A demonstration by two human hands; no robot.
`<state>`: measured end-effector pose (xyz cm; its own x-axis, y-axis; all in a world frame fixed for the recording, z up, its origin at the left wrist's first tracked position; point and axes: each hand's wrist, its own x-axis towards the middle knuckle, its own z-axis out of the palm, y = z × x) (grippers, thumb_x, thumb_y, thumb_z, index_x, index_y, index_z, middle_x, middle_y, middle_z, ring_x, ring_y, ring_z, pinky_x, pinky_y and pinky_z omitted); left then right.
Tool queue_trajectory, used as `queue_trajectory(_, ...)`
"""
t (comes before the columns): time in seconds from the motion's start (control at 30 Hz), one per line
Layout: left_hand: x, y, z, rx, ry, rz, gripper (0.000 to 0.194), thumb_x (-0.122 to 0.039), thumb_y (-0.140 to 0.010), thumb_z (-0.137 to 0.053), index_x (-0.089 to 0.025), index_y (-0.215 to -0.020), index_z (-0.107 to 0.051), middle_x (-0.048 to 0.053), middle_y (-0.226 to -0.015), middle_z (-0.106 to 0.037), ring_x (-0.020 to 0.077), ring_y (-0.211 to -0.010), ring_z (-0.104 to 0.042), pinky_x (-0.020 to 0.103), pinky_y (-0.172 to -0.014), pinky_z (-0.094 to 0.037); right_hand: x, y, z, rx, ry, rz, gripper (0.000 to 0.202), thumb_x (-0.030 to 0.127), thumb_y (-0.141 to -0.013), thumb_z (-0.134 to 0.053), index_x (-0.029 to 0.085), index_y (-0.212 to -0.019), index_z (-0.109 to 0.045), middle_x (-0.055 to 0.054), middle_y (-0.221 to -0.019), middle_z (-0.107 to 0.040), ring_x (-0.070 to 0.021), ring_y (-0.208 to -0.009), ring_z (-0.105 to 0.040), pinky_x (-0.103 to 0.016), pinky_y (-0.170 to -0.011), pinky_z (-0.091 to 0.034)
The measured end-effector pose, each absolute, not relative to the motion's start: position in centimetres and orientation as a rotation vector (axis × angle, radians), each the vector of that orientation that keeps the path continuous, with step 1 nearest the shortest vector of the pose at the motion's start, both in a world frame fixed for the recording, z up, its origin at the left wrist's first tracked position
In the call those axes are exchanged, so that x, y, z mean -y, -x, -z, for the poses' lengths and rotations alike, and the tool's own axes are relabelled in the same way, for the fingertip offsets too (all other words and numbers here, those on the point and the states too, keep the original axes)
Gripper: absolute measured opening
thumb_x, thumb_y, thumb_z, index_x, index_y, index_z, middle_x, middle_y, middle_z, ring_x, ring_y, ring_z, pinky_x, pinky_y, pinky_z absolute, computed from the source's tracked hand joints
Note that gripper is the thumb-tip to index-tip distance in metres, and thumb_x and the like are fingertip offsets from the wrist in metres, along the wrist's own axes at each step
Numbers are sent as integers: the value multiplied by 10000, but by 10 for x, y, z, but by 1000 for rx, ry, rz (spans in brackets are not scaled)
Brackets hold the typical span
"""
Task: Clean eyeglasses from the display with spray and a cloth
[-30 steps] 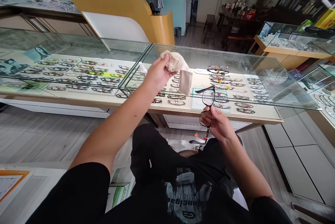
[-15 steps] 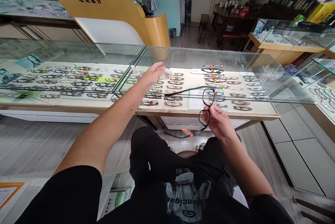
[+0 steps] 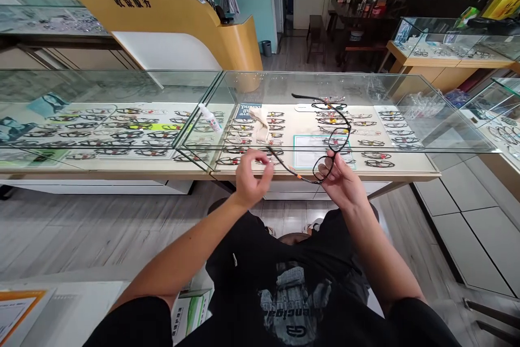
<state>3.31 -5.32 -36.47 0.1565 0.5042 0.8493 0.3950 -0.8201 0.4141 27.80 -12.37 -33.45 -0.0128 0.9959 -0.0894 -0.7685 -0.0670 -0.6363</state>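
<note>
My right hand [image 3: 343, 179] pinches a pair of black-framed eyeglasses [image 3: 350, 129] near the bridge and lower rim. Both temples are unfolded and point left, the upper one over the display. Small orange patches show on the temples. My left hand [image 3: 254, 178] is near the tip of the lower temple, fingers curled and thumb apart, with nothing visible in it. Beyond it, a crumpled cream cloth [image 3: 260, 124] lies on the glass top. A small white bottle [image 3: 210, 117] lies tilted to the left of the cloth.
The glass display case [image 3: 280, 79] in front of me contains rows of eyeglass frames. A yellow-fronted counter [image 3: 174, 17] stands behind it. More glass cases [image 3: 450, 60] are at right. A white surface with a paper [image 3: 18, 312] is at lower left.
My left hand has drawn back from the cloth toward me, beside the lower temple tip. The eyeglasses have been tilted and raised in my right hand. The cloth now lies uncovered.
</note>
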Motion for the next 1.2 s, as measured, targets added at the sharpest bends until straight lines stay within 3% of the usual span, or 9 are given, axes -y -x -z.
queue_trajectory(0.17,73,-50,365,-603,-2726,-1632,554,-356,-999,-743,-277,-1475,-471,8,-922,-736,181,-778,-703,335,-758,-524,120,-269,338,379,578,-1588,143,373,-969,-807,259,-1040,-759,97,-625,-182,-112,-548,-210,-222,-568,-389)
queue_trajectory(0.27,72,-57,355,-660,-2852,-1496,554,-375,-1023,-723,-244,-1523,-522,39,-955,-752,194,-854,-722,334,-779,-500,117,-260,342,325,544,-1630,133,373,-1004,-773,266,-1078,-745,110,-601,-181,-103,-524,-201,-211,-565,-378)
queue_trajectory(0.47,65,-54,342,-846,-2710,-1482,231,-453,-1019,-694,-287,-1151,-783,66,-917,-728,214,-832,-682,365,-775,-497,119,-248,339,395,591,-1626,184,439,-965,-800,291,-1057,-739,101,-599,-188,-124,-540,-219,-237,-565,-372)
queue_trajectory(0.63,61,-48,317,-921,-2339,-1399,307,-577,-1005,-661,-291,-1042,-767,65,-899,-730,236,-836,-685,385,-779,-540,130,-242,331,650,666,-1478,361,476,-949,-786,270,-1245,-764,73,-660,-298,-144,-607,-264,-278,-594,-364)
queue_trajectory(0.77,54,-36,301,-935,-2091,-1410,351,-617,-974,-697,-272,-1006,-748,56,-943,-741,219,-868,-697,373,-830,-571,136,-246,333,858,776,-1357,383,492,-986,-722,260,-1287,-773,43,-704,-379,-159,-660,-336,-315,-637,-368)
queue_trajectory(0.87,48,-21,288,-908,-1935,-1371,400,-655,-928,-740,-263,-1006,-744,56,-950,-741,216,-865,-715,366,-819,-590,132,-262,329,1031,933,-1099,297,483,-983,-733,278,-1189,-796,39,-704,-407,-156,-653,-346,-323,-631,-358)
queue_trajectory(0.93,44,-10,274,-850,-1858,-1324,437,-677,-899,-762,-257,-1018,-746,51,-909,-731,216,-838,-733,365,-803,-602,126,-278,316,1133,1006,-806,290,431,-972,-759,310,-1235,-765,42,-718,-454,-160,-657,-396,-335,-666,-401)
queue_trajectory(1.07,41,3,236,-747,-1837,-1232,486,-702,-849,-802,-240,-999,-768,38,-782,-703,221,-745,-729,399,-762,-615,115,-305,269,1493,953,-364,637,412,-950,-787,360,-1542,-559,15,-838,-640,-207,-760,-566,-395,-774,-498)
queue_trajectory(1.2,38,7,205,-689,-1869,-1207,440,-697,-854,-799,-278,-988,-772,32,-768,-704,229,-708,-719,429,-709,-619,111,-312,222,1873,945,-153,828,528,-852,-883,376,-1582,-525,-16,-995,-738,-233,-822,-651,-414,-811,-524)
